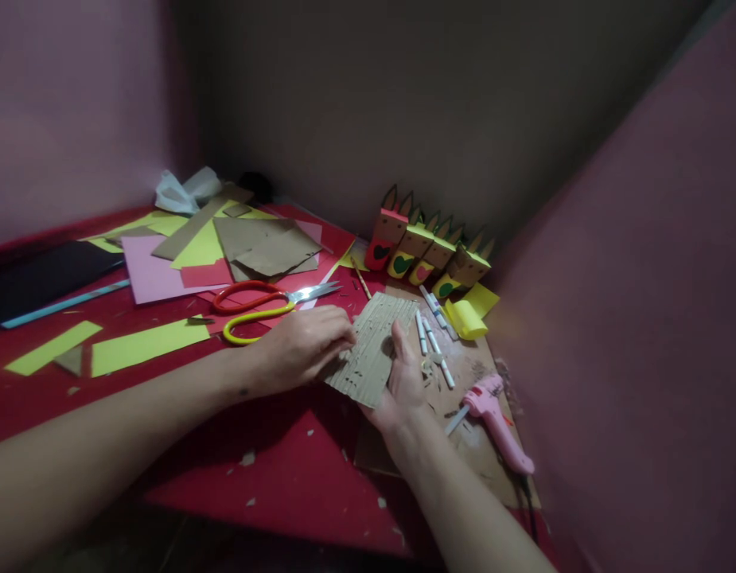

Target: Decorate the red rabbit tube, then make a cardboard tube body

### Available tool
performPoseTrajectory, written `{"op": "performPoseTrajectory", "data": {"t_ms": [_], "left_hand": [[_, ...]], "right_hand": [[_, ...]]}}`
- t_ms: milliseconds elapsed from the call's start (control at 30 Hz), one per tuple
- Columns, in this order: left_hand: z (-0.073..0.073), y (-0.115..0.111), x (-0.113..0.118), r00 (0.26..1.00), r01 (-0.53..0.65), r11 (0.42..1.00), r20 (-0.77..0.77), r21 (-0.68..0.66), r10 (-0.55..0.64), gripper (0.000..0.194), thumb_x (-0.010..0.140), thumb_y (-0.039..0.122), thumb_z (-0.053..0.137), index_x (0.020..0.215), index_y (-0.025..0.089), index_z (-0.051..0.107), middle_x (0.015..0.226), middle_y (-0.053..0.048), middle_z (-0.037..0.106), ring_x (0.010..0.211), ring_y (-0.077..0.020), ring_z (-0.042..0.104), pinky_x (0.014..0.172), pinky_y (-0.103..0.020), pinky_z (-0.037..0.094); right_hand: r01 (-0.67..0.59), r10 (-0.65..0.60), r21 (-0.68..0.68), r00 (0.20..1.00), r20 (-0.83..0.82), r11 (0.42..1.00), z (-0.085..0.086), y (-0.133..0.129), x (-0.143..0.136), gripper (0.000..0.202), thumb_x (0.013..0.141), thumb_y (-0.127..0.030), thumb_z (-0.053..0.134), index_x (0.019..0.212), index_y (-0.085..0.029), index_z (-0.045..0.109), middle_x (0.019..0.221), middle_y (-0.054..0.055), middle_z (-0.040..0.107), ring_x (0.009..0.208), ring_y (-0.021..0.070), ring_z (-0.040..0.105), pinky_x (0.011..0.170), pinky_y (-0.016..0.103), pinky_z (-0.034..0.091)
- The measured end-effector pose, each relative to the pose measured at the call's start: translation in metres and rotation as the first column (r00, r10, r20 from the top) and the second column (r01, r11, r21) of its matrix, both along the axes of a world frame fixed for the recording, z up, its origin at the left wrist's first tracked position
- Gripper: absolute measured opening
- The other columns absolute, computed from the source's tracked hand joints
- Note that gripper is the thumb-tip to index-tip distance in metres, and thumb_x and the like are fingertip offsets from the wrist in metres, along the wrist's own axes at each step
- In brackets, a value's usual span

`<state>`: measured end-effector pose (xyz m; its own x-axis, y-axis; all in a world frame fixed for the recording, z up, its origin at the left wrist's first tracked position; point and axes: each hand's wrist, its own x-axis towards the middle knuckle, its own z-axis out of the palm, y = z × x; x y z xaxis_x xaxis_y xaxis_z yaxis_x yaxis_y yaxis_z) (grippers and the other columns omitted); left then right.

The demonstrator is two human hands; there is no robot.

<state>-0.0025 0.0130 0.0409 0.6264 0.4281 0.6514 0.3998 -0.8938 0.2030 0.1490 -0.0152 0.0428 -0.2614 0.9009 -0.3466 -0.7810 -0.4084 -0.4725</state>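
A piece of corrugated cardboard (pixel 372 350), its ridges exposed and scraps of torn paper stuck to it, is held up over the near part of the table. My right hand (pixel 403 386) grips it from the right, thumb on top and the other fingers hidden underneath. My left hand (pixel 311 346) is closed at the cardboard's left side, fingertips pinched against it; whether a paper shred is between them cannot be made out. Just beyond my left wrist lie scissors (pixel 293 298) with one red and one yellow handle, blades pointing right.
Four cardboard holders (pixel 433 251) with pointed tops and hearts stand at the back. White markers (pixel 433 342) and a pink glue gun (pixel 492 418) lie right on a cardboard sheet (pixel 368 450). Coloured paper (pixel 156 267), cardboard scraps (pixel 266 243) and a yellow strip (pixel 149 346) spread left on the red table (pixel 242 446).
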Motion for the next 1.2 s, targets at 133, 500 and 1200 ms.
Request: {"op": "performPoseTrajectory", "data": {"t_ms": [133, 500, 1200], "left_hand": [[0.0, -0.001, 0.0, 0.99, 0.127, 0.992, -0.054, -0.007, -0.128, 0.02, 0.094, 0.019, 0.046, 0.091, 0.017, 0.066, 0.086, -0.007, 0.068, 0.082, -0.0162, 0.062, 0.077, -0.027, 0.05], [0.011, -0.017, 0.005, 0.966, 0.208, 0.971, -0.183, 0.117, -0.185, 0.035, 0.094, 0.007, 0.033, 0.088, 0.013, 0.066, 0.085, -0.011, 0.071, 0.083, -0.0198, 0.064, 0.083, -0.035, 0.054], [0.003, -0.018, 0.007, 0.963, 0.21, 0.972, -0.195, 0.11, -0.186, 0.029, 0.092, 0.007, 0.038, 0.085, 0.017, 0.064, 0.08, -0.008, 0.068, 0.079, -0.0185, 0.061, 0.075, -0.03, 0.051]], "right_hand": [[0.009, -0.009, 0.027, 1.0, -0.012, 1.0, 0.0, 0.003, 0.004, 0.042, 0.091, -0.049, 0.039, 0.086, -0.018, 0.066, 0.072, 0.003, 0.071, 0.07, 0.0192, 0.067, 0.076, 0.037, 0.057], [-0.067, 0.068, -0.028, 0.997, 0.028, 0.997, 0.003, 0.004, 0.007, 0.056, 0.092, -0.056, 0.029, 0.078, -0.015, 0.064, 0.071, 0.008, 0.07, 0.073, 0.0204, 0.066, 0.063, 0.033, 0.057], [-0.119, 0.116, -0.093, 0.993, -0.035, 0.989, 0.001, 0.002, 0.005, 0.059, 0.093, -0.056, 0.025, 0.077, -0.014, 0.064, 0.059, 0.007, 0.065, 0.065, 0.0208, 0.066, 0.059, 0.034, 0.057]]}}
